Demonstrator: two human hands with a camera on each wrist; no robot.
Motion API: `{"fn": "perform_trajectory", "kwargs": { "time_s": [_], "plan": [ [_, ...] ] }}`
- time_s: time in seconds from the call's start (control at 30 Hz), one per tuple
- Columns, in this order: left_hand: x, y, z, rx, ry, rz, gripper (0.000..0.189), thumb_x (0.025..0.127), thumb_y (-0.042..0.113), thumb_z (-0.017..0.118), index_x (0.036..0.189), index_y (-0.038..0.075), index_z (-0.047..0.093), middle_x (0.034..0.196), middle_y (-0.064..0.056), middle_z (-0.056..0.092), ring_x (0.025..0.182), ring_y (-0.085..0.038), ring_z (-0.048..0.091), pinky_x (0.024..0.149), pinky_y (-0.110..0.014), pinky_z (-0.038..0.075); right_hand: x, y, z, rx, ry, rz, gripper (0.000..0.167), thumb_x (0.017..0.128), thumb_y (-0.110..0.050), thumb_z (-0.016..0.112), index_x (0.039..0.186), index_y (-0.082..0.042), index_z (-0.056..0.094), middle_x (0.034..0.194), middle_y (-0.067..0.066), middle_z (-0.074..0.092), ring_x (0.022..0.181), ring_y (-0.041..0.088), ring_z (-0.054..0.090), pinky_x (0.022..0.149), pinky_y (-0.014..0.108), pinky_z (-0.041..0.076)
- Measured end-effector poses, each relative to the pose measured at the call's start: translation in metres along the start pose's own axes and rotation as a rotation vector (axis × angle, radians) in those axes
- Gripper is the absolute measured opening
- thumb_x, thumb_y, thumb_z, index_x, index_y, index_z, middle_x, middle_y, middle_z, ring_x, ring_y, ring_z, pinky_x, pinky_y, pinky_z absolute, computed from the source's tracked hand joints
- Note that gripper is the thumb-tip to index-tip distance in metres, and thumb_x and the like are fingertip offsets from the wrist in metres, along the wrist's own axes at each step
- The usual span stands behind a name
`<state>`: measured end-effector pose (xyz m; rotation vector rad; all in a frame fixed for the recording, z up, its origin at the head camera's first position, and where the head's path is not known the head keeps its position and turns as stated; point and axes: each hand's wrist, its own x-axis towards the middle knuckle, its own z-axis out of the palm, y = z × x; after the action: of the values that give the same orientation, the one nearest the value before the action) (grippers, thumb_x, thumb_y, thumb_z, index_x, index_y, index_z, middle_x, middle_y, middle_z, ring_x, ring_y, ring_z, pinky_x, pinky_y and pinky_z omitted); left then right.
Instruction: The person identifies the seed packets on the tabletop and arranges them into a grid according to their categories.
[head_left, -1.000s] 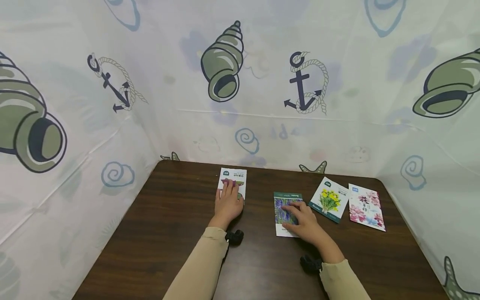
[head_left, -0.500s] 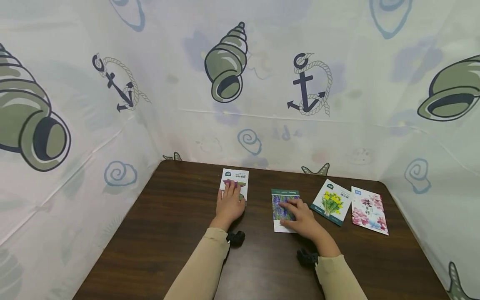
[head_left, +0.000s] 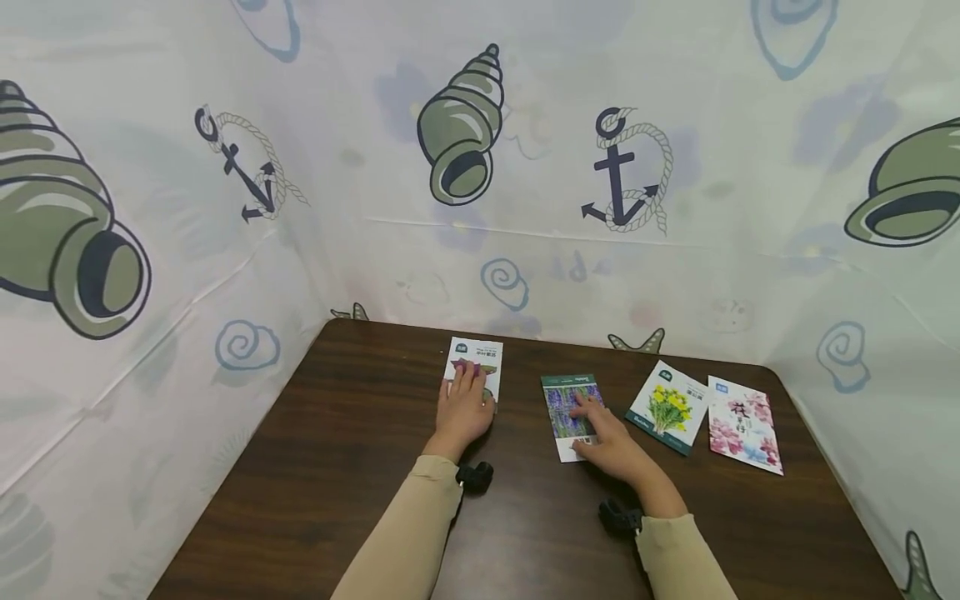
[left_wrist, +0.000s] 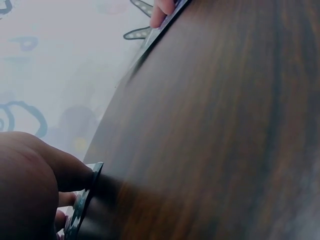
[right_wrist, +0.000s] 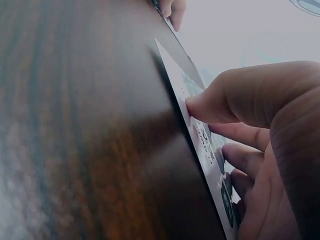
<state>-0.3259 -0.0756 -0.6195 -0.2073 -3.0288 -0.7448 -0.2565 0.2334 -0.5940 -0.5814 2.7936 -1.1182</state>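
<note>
My left hand (head_left: 462, 417) rests with straight fingers on a white seed packet (head_left: 483, 352) printed with a purple leaf, near the table's back edge. In the left wrist view, the thumb (left_wrist: 62, 162) lies at that packet's edge. Farther right, my right hand (head_left: 611, 442) touches a lavender seed packet (head_left: 558, 407) with a green top band, thumb and fingers spread over its face. That packet lies slightly turned, its top leaning left. The right wrist view shows the thumb (right_wrist: 215, 102) pressing on the packet's white printed end (right_wrist: 205, 155); the hand covers part of its picture.
To the right lie a seed packet with yellow flowers (head_left: 667, 408) and a pink blossom packet (head_left: 744, 425), side by side with edges close. All are on a dark wooden table (head_left: 337, 467). A patterned cloth (head_left: 360, 167) hangs behind and at both sides.
My right hand has slid the lavender packet a little left and away from me, and its top has turned leftward. The left hand stays on its packet. The head view has shifted slightly.
</note>
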Motion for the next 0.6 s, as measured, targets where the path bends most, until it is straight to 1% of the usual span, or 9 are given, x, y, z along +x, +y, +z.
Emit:
{"fn": "perform_trajectory", "kwargs": {
  "time_s": [0.07,0.17,0.27,0.33,0.4,0.5,0.6],
  "plan": [
    [-0.001,0.0,0.0,-0.005,0.005,0.006,0.064,0.111,0.038,0.05,0.17,0.014,0.041,0.184,-0.01,0.018,0.173,-0.033,0.009,0.139,-0.06,0.003,-0.001,-0.001,0.001,-0.018,0.011,-0.003,0.048,0.1,-0.02,0.075,0.145,-0.008,0.061,0.176,0.025,0.033,0.162,0.058,0.024,0.126,0.079,0.021],
    [-0.002,0.0,-0.001,-0.017,0.017,0.017,0.064,0.11,0.038,0.05,0.169,0.013,0.042,0.183,-0.011,0.019,0.172,-0.033,0.011,0.139,-0.061,0.003,-0.002,-0.004,0.002,-0.036,0.032,0.018,0.049,0.102,-0.024,0.075,0.147,-0.012,0.061,0.171,0.026,0.036,0.157,0.058,0.035,0.121,0.079,0.034],
    [-0.002,0.0,-0.002,-0.033,0.021,0.02,0.065,0.109,0.038,0.052,0.168,0.013,0.044,0.183,-0.01,0.02,0.172,-0.034,0.011,0.138,-0.061,0.003,0.0,-0.006,0.001,-0.036,0.025,0.053,0.052,0.103,-0.025,0.075,0.152,-0.016,0.06,0.165,0.026,0.035,0.152,0.056,0.041,0.118,0.076,0.04],
    [-0.002,0.0,-0.002,-0.04,0.02,0.018,0.064,0.109,0.038,0.053,0.167,0.013,0.045,0.183,-0.01,0.02,0.172,-0.034,0.012,0.138,-0.061,0.003,0.002,-0.008,0.0,-0.035,0.005,0.069,0.055,0.104,-0.025,0.074,0.156,-0.017,0.058,0.165,0.025,0.034,0.154,0.055,0.04,0.119,0.075,0.04],
    [-0.002,0.0,-0.002,-0.031,0.006,0.012,0.064,0.109,0.038,0.052,0.168,0.014,0.044,0.184,-0.009,0.018,0.173,-0.033,0.01,0.139,-0.061,0.002,0.005,-0.008,0.001,-0.051,-0.016,0.072,0.059,0.105,-0.026,0.073,0.16,-0.019,0.055,0.168,0.024,0.032,0.156,0.055,0.038,0.12,0.075,0.039],
    [-0.002,0.0,-0.001,-0.009,-0.012,0.006,0.064,0.11,0.039,0.05,0.17,0.016,0.041,0.184,-0.008,0.016,0.173,-0.031,0.008,0.139,-0.06,0.002,0.013,-0.008,0.002,-0.075,-0.034,0.062,0.062,0.106,-0.028,0.072,0.164,-0.02,0.051,0.173,0.023,0.03,0.157,0.055,0.036,0.12,0.075,0.039],
    [-0.002,-0.001,-0.001,0.005,-0.012,0.003,0.064,0.11,0.039,0.049,0.17,0.017,0.041,0.184,-0.008,0.016,0.173,-0.031,0.008,0.139,-0.06,0.003,0.022,-0.008,0.005,-0.091,-0.034,0.049,0.063,0.107,-0.029,0.071,0.165,-0.02,0.05,0.174,0.024,0.029,0.157,0.057,0.035,0.12,0.076,0.038]
  ]
}}
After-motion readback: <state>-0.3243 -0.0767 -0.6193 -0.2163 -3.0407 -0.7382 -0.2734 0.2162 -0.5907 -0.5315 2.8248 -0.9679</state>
